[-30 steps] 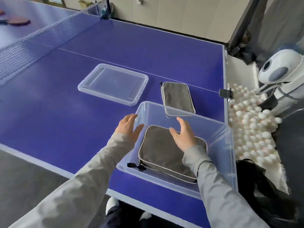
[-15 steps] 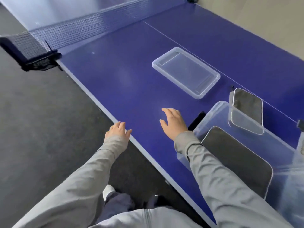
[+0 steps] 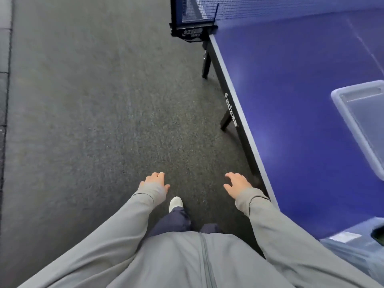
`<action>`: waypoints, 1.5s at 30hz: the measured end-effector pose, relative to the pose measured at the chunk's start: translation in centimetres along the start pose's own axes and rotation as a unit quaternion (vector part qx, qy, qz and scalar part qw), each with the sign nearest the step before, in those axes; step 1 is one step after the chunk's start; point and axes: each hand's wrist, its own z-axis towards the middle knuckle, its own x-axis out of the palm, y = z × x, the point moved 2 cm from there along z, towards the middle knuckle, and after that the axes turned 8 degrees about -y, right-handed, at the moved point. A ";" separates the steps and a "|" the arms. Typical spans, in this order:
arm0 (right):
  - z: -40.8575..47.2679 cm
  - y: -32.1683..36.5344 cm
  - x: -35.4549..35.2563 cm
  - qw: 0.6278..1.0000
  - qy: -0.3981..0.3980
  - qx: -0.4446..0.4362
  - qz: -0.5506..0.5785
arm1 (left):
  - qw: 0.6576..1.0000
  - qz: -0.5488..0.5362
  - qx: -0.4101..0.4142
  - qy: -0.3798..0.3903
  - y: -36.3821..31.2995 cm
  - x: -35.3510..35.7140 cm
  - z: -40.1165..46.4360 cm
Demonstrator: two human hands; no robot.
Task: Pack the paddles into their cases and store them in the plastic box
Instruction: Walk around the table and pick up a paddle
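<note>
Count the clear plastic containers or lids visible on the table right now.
2: the clear lid at the right edge, and a plastic box corner at lower right. Paddle cases are out of view.

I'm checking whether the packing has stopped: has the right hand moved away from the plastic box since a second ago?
Yes. The right hand was inside the plastic box then; now it hangs beyond the table edge, over the floor, holding nothing.

A table-tennis hall: blue table (image 3: 301, 100), net (image 3: 249, 7), dark rubber floor (image 3: 93, 100).
</note>
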 end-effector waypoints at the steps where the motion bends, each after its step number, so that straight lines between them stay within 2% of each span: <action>1: 0.6 0.9 0.3 1.000 0.006 0.001 -0.009 | 1.000 -0.003 -0.013 0.006 1.6 0.0 0.3; 8: 4.9 7.8 -0.1 0.995 0.029 -0.054 -0.076 | 0.994 -0.066 -0.091 0.012 9.9 -0.3 1.5; 16: 11.8 17.2 -1.7 0.984 0.043 -0.115 -0.127 | 0.982 -0.122 -0.146 -0.002 14.1 -3.8 5.7; 21: 18.0 24.4 -4.2 0.963 0.035 -0.181 -0.197 | 0.981 -0.113 -0.153 -0.044 16.4 -9.0 11.3; 28: 25.7 35.9 -10.7 0.942 0.011 -0.258 -0.214 | 0.980 -0.104 -0.144 -0.085 18.9 -20.7 20.5; 37: 33.9 49.8 -15.3 0.946 0.012 -0.245 -0.213 | 0.979 -0.118 -0.133 -0.100 25.4 -32.2 32.6; 45: 40.8 62.8 -19.7 0.969 -0.016 -0.167 -0.179 | 0.986 -0.111 -0.097 -0.080 34.5 -43.3 43.5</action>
